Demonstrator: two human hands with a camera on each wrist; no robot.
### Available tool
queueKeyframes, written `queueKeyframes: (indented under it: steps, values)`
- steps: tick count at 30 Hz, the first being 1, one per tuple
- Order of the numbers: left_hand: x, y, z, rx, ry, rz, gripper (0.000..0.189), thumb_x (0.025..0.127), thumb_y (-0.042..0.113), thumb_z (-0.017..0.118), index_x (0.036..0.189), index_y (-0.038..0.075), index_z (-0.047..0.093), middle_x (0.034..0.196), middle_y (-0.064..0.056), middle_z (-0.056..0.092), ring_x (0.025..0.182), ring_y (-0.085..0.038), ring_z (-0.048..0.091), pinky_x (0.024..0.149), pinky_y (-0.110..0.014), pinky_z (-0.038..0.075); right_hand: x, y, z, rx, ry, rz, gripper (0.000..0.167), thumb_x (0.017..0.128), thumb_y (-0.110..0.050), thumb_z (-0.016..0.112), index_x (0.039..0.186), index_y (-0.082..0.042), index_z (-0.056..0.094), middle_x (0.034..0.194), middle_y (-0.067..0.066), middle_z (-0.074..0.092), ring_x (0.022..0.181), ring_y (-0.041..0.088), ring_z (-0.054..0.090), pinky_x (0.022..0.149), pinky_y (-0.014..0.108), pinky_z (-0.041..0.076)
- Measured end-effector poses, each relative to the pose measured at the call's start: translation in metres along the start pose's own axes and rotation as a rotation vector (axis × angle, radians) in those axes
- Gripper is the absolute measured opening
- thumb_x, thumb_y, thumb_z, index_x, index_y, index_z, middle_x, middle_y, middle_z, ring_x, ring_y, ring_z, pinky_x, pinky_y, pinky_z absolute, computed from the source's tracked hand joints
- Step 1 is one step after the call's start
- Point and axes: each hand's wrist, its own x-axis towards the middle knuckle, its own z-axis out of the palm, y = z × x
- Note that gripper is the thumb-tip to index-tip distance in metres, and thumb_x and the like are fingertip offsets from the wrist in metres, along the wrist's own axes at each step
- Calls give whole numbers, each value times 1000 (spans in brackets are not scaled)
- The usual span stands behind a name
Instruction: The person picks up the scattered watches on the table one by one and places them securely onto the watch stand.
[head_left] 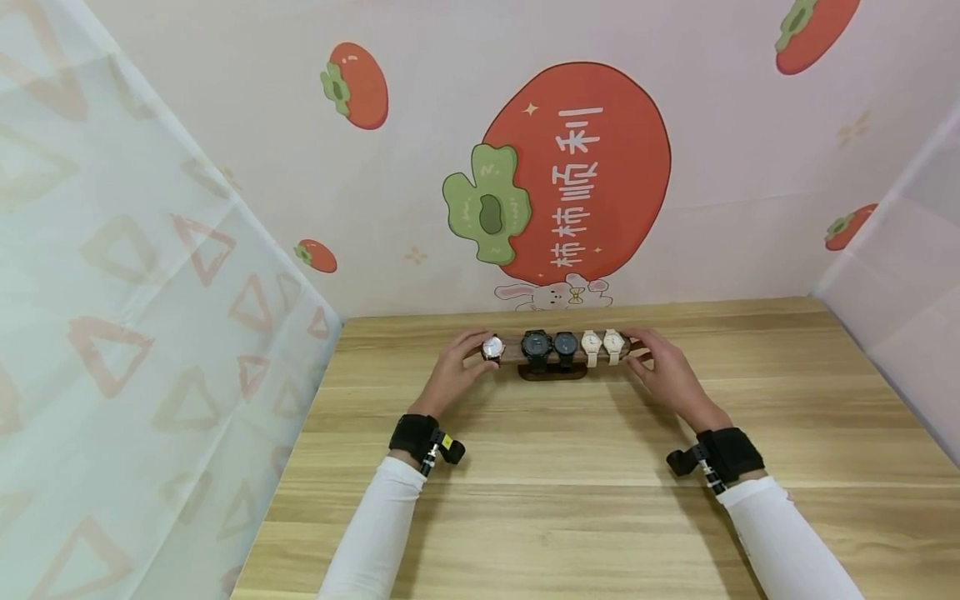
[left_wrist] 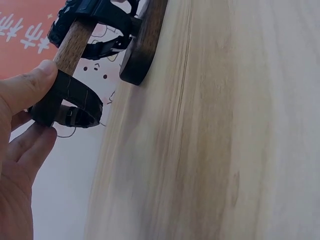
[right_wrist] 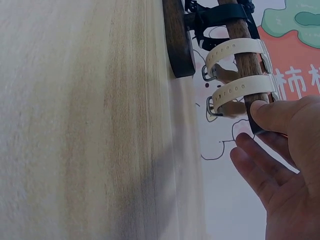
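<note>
A dark wooden watch stand (head_left: 553, 373), with a horizontal bar over an oval base, stands near the back of the table. My left hand (head_left: 452, 375) pinches the bar's left end, thumb by the dark strap of a white-faced watch (head_left: 492, 347). At the opposite end, my right hand (head_left: 670, 377) grips the bar tip between thumb and fingers, beside two cream watches (right_wrist: 240, 87). Two black watches (head_left: 536, 346) hang around the middle of the bar. In the left wrist view the bar (left_wrist: 75, 44) shows bare wood between the straps.
The wood-grain table (head_left: 570, 500) stretches out in front of the stand. Behind it rises a pale backdrop (head_left: 405, 192) with printed persimmons, and patterned fabric (head_left: 150, 333) hangs along the left side. Each wrist wears a black camera band (head_left: 731, 454).
</note>
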Motion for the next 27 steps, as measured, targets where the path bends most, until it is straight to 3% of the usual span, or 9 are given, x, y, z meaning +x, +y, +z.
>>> queueKeyframes:
  steps: [7,19,27]
  values:
    - [1,5,5,26,19,22,58,89,13,85,143,3,66,147,-15,64,135,-34,63,112,-46,56,0,-1,-1,4,-6,-10,48,100,4,69,147,4,56,132,25,64,116,43,67,93,56,61]
    - [4,9,17,75,4,6,59,90,19,86,145,12,66,150,-8,63,146,-32,52,124,-52,43,-1,-2,2,26,-11,-18,48,100,6,69,146,4,57,134,25,63,117,44,68,91,55,63]
    - [5,9,18,69,-4,-11,58,93,20,84,147,13,65,152,-8,61,147,-32,49,126,-52,41,1,-4,2,22,-15,-13,47,100,5,69,146,4,57,135,25,63,117,44,68,91,55,63]
